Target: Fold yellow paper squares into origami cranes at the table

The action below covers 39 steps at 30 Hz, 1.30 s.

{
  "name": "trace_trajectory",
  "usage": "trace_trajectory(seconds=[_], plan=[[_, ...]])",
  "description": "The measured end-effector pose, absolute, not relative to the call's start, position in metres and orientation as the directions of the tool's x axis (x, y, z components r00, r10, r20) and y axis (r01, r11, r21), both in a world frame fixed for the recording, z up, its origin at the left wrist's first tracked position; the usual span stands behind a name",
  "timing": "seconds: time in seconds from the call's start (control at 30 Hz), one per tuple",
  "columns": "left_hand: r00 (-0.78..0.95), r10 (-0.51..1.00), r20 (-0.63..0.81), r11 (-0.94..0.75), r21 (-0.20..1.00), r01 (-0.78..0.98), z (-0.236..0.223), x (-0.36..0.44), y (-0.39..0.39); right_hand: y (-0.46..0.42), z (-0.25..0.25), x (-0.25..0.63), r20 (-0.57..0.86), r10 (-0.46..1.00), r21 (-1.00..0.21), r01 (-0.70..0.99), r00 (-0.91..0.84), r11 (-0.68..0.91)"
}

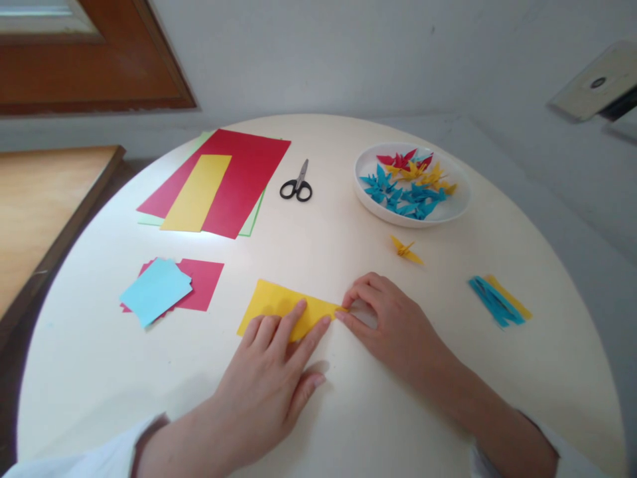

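Light-blue paper pieces are laid over pink ones, below a red sheet topped by a yellow strip. The yellow paper, placed at the table's middle, is pressed down by the spread left hand. Beyond it, scissors are set down. The paper's narrow right end is pinched by the right hand. A yellow folded bird is seen near the dish.
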State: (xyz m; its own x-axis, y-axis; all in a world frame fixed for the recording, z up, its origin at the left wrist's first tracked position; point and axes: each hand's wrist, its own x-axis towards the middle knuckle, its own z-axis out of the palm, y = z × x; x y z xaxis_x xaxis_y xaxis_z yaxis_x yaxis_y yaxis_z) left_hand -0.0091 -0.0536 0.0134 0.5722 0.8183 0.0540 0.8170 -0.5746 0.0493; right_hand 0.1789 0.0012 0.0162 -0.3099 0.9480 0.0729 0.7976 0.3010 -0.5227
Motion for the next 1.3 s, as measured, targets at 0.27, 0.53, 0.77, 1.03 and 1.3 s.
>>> trace_trajectory(seconds=[0.27, 0.53, 0.77, 1.03, 1.3], plan=[[0.548, 0.835, 0.045, -0.55, 0.052, 0.833, 0.012, -0.008, -0.055, 0.004, 0.014, 0.182, 0.045, 0.942, -0.536, 0.788, -0.332, 0.303], [0.548, 0.835, 0.047, -0.549, 0.034, 0.835, 0.012, -0.008, -0.055, -0.003, 0.017, 0.183, 0.353, 0.864, -0.542, 0.675, -0.359, 0.501], [0.525, 0.849, 0.055, -0.527, 0.02, 0.85, 0.013, -0.006, -0.053, -0.018, 0.017, 0.177, 0.34, 0.738, -0.327, 0.663, -0.582, 0.673], [0.527, 0.847, 0.077, -0.529, 0.014, 0.848, 0.014, -0.009, -0.057, -0.024, 0.011, 0.171, 0.251, 0.739, -0.205, 0.712, -0.625, 0.672], [0.517, 0.85, 0.102, -0.52, -0.007, 0.854, 0.015, -0.012, -0.064, -0.025, 0.012, 0.171, 0.208, 0.743, -0.142, 0.731, -0.637, 0.667]])
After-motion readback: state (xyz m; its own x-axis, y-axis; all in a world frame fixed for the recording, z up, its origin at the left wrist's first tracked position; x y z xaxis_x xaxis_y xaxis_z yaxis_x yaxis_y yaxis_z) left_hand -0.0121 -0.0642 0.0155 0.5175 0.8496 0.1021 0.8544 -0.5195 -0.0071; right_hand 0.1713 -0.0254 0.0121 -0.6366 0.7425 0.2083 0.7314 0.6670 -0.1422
